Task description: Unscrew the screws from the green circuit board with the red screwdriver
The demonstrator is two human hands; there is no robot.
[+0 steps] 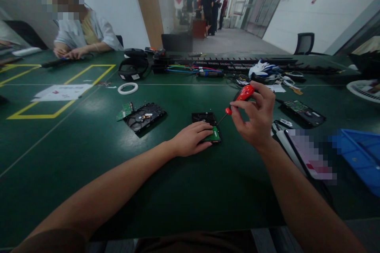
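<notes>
A red-handled screwdriver (245, 93) slants down to a flat-lying black drive (203, 117) bearing a green board (215, 135).

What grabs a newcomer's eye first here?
Probably the red-handled screwdriver in the right hand, just right of centre, its shaft angled down to the small black hard drive under the left hand. Then the bright blue bin at the right edge, and the white ring lying left of centre on the dark green table.

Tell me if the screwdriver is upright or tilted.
Tilted: in the right hand, the screwdriver slants, its red handle high and to the right, its shaft running down and left toward the hard drive.
</notes>
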